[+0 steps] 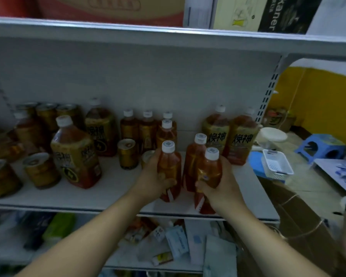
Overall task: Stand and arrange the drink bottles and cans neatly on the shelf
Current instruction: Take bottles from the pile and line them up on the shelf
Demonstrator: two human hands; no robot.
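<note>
The left hand [152, 176] curls round 1 white-capped amber bottle [169, 166] and the right hand [224, 188] round a 2nd bottle [211, 170], both upright near the front edge of the white shelf [108, 188]. Large bottles [216, 138] behind read "焕神"; a black box [276, 15] above shows "kaner"

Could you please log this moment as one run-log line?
left hand: grips left bottle | right hand: grips right bottle | bottles: upright, shelf front

The picture is dim and soft, with a bluish tone. The white metal shelf board [108, 188] looks grey in shade. The yellow wall [318, 100] at right is brighter. Edges bend and blur, especially the lower corners.
</note>
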